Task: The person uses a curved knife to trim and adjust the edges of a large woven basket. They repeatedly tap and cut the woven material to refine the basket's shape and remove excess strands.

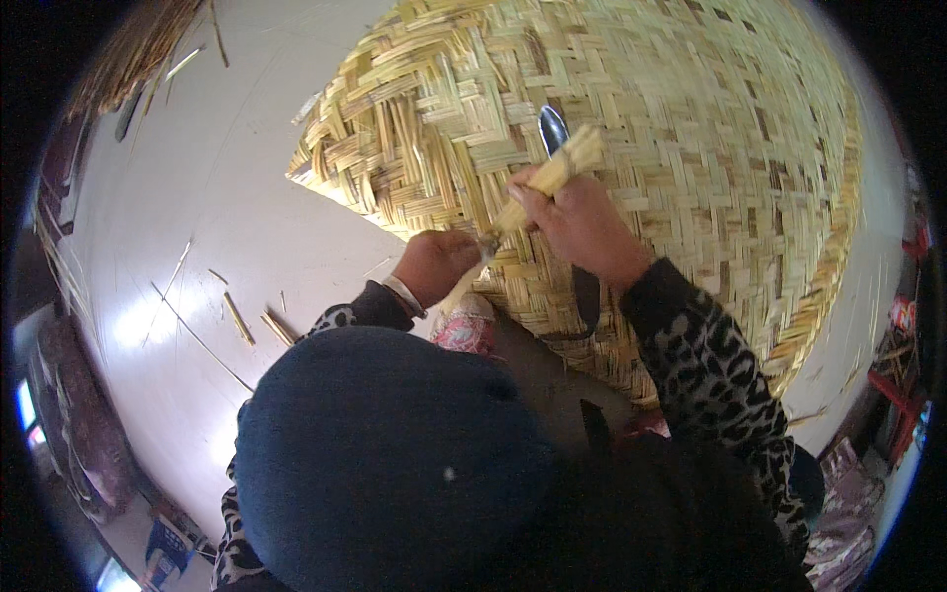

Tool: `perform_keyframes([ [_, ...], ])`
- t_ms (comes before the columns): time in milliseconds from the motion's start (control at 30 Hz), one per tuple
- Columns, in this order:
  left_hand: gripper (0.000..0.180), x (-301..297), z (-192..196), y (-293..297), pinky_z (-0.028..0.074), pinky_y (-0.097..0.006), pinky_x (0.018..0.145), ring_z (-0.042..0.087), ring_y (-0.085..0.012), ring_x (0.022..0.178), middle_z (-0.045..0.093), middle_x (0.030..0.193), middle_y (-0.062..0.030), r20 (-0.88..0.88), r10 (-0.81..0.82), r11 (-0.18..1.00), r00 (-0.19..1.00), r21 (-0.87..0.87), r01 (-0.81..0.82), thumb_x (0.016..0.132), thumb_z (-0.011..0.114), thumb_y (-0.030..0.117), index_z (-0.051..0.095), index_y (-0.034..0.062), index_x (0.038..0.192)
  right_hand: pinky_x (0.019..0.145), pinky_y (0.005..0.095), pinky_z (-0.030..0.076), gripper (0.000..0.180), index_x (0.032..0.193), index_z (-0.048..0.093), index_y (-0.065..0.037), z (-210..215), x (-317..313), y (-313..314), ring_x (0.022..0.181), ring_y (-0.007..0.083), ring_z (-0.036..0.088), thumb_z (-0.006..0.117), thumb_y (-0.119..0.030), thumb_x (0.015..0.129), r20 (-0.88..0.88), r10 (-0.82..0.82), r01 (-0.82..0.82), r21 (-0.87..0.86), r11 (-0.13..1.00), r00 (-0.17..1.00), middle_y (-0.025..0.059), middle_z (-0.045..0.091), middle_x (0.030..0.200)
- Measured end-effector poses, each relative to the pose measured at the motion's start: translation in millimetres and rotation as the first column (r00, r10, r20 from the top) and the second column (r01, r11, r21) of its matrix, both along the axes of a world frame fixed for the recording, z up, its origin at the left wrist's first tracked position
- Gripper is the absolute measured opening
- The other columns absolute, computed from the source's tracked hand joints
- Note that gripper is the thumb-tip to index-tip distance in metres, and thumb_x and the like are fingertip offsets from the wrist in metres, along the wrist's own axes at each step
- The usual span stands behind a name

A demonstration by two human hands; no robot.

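Navy cap [385, 454] closest to the lens, a person works with a pale reed strip [510, 217] above a woven mat [720, 148], the left hand [434, 264] pinching it beside a dark joint [489, 240], the right hand [582, 222] wrapped around its upper length. Twisting could crack the strip at that joint (a likely weak point), and a slip might send the right hand against the shiny metal-tipped tool [553, 126] just beyond.
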State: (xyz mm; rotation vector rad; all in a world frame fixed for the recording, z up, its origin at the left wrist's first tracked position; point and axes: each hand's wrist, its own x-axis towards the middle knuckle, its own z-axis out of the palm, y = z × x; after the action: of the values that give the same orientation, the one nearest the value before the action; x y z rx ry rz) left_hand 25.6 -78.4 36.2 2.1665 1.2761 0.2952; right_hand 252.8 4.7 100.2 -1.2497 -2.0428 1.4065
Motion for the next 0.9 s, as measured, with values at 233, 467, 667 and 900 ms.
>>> perform_keyframes([
  [233,0.028,-10,-2,22,0.054,-0.033,0.079,0.068,-0.0196,0.082,0.072,0.091,-0.0138,0.171,0.324,0.789,0.931,-0.591,-0.166,0.089,0.069,0.023,0.071,0.0002,0.105,0.053,0.0305,0.057,0.039,0.101,0.068,0.006,-3,-2,34,0.059,0.0154,0.070,0.055,-0.031,0.099,-0.130,-0.084,0.075,-0.071,0.995,0.988,0.0148,0.068,0.072],
  [467,0.031,-19,-6,53,0.056,-0.027,0.067,0.065,-0.0088,0.075,0.071,0.091,-0.0033,0.261,0.598,0.661,0.758,-0.695,-0.283,0.093,0.068,0.025,0.069,0.0017,0.114,0.068,0.0434,0.053,0.040,0.103,0.068,0.000,-23,14,31,0.073,0.0341,0.068,0.056,-0.037,0.094,0.021,-0.153,0.153,0.020,0.988,0.988,0.0194,0.069,0.082],
  [667,0.026,-48,-13,64,0.055,-0.024,0.071,0.065,-0.0080,0.079,0.071,0.091,-0.0018,0.293,0.795,0.557,0.531,-0.699,-0.448,0.091,0.070,0.020,0.068,0.0014,0.108,0.071,0.0380,0.052,0.040,0.113,0.064,0.002,-48,60,-8,0.078,0.0274,0.067,0.057,-0.033,0.096,0.327,-0.013,0.051,-0.110,0.993,0.945,0.0177,0.069,0.091],
  [900,0.016,-78,-35,77,0.048,-0.022,0.052,0.061,-0.0086,0.061,0.068,0.076,-0.0041,0.134,0.779,0.570,0.613,-0.560,-0.601,0.089,0.069,0.018,0.069,0.0014,0.089,0.071,0.0388,0.051,0.036,0.114,0.062,0.002,-68,71,-21,0.077,0.0270,0.067,0.058,-0.029,0.096,0.315,0.030,-0.003,-0.086,0.996,0.949,0.0173,0.068,0.091],
])
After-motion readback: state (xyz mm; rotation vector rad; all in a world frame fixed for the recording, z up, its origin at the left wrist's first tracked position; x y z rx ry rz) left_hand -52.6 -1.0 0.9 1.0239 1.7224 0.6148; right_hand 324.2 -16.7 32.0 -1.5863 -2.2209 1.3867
